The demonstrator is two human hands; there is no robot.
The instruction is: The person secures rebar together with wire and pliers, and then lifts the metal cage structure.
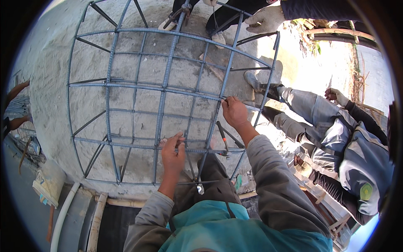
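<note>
1. A steel rebar cage [165,86] spreads over a concrete slab [50,109], its near side close to the slab's near edge.
2. The person's right hand [235,112] has its fingers bent against a bar crossing on the cage's right part; how firmly they close there cannot be made out.
3. The left hand [172,153] is half curled beside a crossing nearer the slab's near edge, thumb apart from the fingers; whether it holds anything is unclear.
4. A tool with an orange-and-black handle [222,133] shows among the bars, just below the right hand.
5. A co-worker's gloved hand [265,19] is beside the cage's far right corner.
6. A whitish bucket [49,183] sits by the slab's near left corner.
</note>
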